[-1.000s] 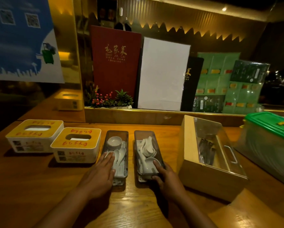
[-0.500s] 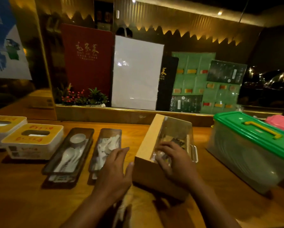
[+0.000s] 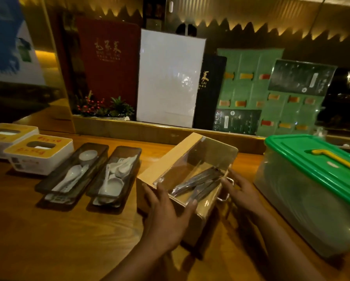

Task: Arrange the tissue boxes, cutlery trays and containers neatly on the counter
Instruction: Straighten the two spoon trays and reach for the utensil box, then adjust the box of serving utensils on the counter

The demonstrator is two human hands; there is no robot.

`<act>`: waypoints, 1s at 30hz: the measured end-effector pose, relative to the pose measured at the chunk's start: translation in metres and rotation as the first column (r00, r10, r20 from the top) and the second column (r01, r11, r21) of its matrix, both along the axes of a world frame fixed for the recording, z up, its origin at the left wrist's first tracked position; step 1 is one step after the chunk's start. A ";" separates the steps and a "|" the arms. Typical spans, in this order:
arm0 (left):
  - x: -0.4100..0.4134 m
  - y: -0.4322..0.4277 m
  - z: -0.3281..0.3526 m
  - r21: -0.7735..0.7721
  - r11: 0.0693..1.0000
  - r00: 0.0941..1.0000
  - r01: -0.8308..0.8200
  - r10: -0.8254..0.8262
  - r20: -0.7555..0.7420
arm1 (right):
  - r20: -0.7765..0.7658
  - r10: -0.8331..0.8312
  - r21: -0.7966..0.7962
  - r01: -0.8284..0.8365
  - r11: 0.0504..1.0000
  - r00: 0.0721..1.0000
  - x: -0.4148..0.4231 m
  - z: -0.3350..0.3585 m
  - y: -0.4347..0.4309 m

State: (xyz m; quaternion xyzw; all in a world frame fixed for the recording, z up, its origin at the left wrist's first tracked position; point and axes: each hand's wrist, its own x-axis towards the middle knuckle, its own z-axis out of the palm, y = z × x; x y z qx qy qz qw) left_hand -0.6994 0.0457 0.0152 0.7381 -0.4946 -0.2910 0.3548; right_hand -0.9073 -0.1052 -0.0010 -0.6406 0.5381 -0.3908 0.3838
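left hand (image 3: 166, 218) + right hand (image 3: 241, 191) — gripping wooden box (image 3: 160, 169) | counter (image 3: 48, 230)

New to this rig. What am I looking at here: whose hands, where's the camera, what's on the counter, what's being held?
There is no robot: a person works bare-handed, and the one camera sits on their head, looking forward and down. The left hand and right hand grip the near end of a wooden box with a clear lid and metal cutlery inside. It sits skewed on the wooden counter. To its left lie two dark cutlery trays holding white spoons and small bowls, then two yellow-topped tissue boxes. To the right stands a clear container with a green lid. Menus lean behind the counter.
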 end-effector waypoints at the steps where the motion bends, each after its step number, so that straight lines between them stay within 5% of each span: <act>1: 0.003 -0.006 -0.003 -0.007 1.000 1.000 -0.021 0.021 -0.013 | -0.005 0.009 0.006 -0.009 1.000 1.000 -0.003 0.001 -0.006; 10: 0.054 -0.047 -0.020 -0.049 0.997 0.977 -0.066 0.055 -0.206 | -0.272 -0.002 -0.026 -0.005 1.000 0.962 -0.040 0.006 -0.057; 20: 0.100 -0.094 -0.008 -0.079 0.990 0.971 -0.114 0.094 -0.220 | -0.236 0.022 -0.032 -0.031 0.999 0.972 -0.045 0.011 -0.046; 30: 0.109 -0.111 -0.008 -0.051 0.992 0.866 -0.119 0.078 -0.494 | -0.111 -0.161 0.031 0.165 0.986 0.981 -0.039 -0.003 0.004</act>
